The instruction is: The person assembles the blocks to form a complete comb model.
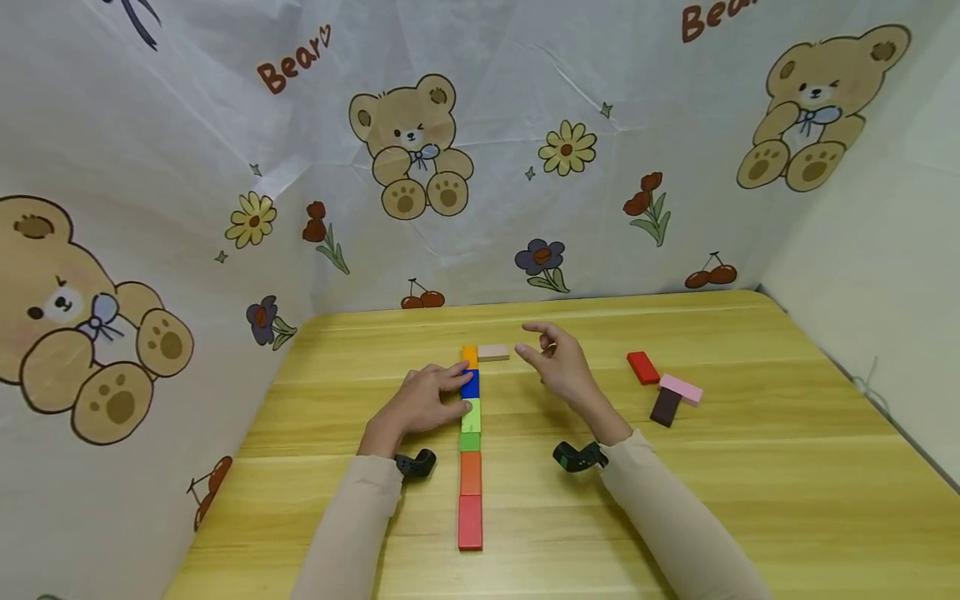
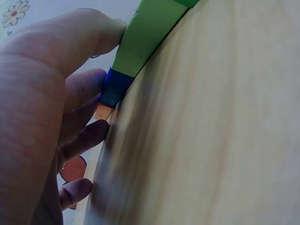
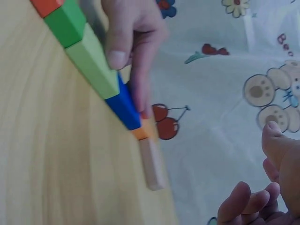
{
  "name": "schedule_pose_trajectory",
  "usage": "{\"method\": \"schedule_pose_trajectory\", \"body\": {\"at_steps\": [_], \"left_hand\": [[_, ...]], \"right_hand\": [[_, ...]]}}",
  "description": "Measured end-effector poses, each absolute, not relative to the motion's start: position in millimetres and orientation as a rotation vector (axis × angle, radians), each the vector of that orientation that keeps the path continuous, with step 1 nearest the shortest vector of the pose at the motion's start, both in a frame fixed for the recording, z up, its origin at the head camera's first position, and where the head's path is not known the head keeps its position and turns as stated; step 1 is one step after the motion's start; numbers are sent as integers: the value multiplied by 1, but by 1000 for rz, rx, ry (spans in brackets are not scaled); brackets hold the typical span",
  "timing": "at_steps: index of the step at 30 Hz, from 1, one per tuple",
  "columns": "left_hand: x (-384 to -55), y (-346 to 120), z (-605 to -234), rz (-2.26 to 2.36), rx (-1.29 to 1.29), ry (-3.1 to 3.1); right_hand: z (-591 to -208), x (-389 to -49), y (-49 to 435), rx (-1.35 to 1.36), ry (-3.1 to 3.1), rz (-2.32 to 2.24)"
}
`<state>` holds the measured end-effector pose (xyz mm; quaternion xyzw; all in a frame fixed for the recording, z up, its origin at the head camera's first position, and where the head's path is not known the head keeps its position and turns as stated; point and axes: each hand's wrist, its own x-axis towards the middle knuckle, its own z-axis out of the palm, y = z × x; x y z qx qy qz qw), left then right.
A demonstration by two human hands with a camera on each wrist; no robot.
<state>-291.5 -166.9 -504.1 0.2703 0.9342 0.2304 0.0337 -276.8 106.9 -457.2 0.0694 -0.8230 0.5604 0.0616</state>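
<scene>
A straight row of coloured blocks runs away from the person: a red block (image 1: 470,523), an orange block (image 1: 470,472), a green block (image 1: 470,442), a light green block (image 1: 472,419), a blue block (image 1: 471,386) and a yellow-orange block (image 1: 469,354). At the far end a beige block (image 1: 493,352) turns off to the right. My left hand (image 1: 423,402) rests along the row's left side, thumb at the light green block and extended fingers at the blue one. Holding nothing, my right hand (image 1: 562,365) hovers right of the beige block, thumb and fingers spread apart.
On the right of the wooden table (image 1: 787,467) lie a red block (image 1: 642,368), a pink block (image 1: 681,389) and a dark brown block (image 1: 665,407), the latter two overlapping in view. A bear-printed cloth (image 1: 480,250) hangs behind the table's back edge.
</scene>
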Motion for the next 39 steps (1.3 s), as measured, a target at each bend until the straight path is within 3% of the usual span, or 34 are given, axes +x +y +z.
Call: {"method": "schedule_pose_trajectory", "body": {"at_steps": [16, 39], "left_hand": [[-292, -171, -500, 743, 837, 2860], [-294, -166, -503, 738, 836, 2838]], "right_hand": [[-429, -245, 132, 84, -2295, 1590], [-446, -208, 212, -142, -2325, 1330]]}}
